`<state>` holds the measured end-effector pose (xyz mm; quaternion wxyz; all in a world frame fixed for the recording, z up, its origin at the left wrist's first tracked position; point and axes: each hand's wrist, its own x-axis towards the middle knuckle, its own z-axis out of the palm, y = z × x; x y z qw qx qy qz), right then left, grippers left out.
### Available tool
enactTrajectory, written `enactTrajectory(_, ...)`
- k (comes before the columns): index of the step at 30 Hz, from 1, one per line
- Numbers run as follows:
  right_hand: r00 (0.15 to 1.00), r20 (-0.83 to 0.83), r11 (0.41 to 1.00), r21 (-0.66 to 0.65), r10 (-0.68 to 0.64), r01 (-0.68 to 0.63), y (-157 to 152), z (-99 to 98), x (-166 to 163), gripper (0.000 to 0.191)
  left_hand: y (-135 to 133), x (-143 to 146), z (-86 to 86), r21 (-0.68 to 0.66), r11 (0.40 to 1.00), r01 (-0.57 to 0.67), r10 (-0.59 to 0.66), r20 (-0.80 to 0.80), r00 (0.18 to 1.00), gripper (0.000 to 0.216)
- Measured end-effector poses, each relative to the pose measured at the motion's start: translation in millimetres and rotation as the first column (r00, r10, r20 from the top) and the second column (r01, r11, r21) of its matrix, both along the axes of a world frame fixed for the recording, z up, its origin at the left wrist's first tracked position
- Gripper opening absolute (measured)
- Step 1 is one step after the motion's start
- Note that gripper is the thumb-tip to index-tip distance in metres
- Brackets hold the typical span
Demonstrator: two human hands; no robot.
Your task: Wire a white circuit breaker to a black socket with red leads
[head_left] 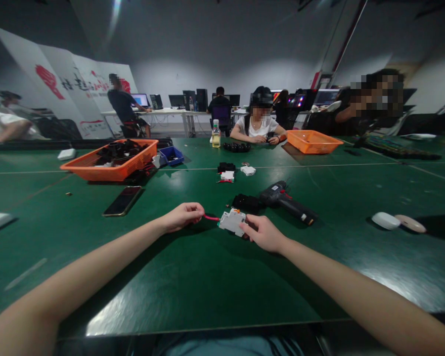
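My left hand (pixel 183 215) is closed in a pinch on a red wire (pixel 210 217) that runs to a small white-grey electrical module (pixel 232 221). My right hand (pixel 264 233) grips that module from its right side, just above the green table (pixel 193 277). A black part (pixel 245 201) lies right behind the module. A black and red power screwdriver (pixel 287 200) rests on the table just beyond my right hand.
A phone (pixel 122 200) lies at left, an orange basket of black parts (pixel 111 158) behind it, next to a blue bin (pixel 171 155). More small modules (pixel 227 174) lie at centre. A second orange basket (pixel 311 141) and a bottle (pixel 215 134) stand near a seated person (pixel 258 123). White oval objects (pixel 385 220) lie at right.
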<state>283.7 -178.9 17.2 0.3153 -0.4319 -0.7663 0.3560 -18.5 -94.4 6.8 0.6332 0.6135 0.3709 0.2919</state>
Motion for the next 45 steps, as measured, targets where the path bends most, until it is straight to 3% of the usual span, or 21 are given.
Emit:
enactTrajectory(8,0.998,0.062,0.998,0.061,0.014,-0.018,0,-0.4,1,0.033,-3,2,4.2,0.026,1.0,0.01,-0.01,-0.022,1.0,0.034)
enactTrajectory(16,1.0,-0.002,0.999,-0.021,0.03,-0.03,2,-4.6,1,0.035,0,1,-2.8,-0.038,0.999,-0.017,0.021,0.094,0.995,0.034)
enactTrajectory(24,0.999,0.039,1.0,0.009,0.02,-0.021,2,-5.8,1,0.033,1,3,-4.5,-0.018,0.999,-0.048,0.049,0.048,0.998,0.038)
enactTrajectory(38,0.945,0.307,0.962,0.273,-0.115,0.028,1,1.7,3,0.029,-5,4,-6.2,0.144,0.989,-0.043,0.048,-0.032,0.998,0.036)
enactTrajectory(45,0.928,0.354,0.958,0.288,-0.116,0.01,1,0.6,4,0.029,-8,5,-2.1,0.209,0.978,-0.022,0.048,-0.121,0.991,0.037)
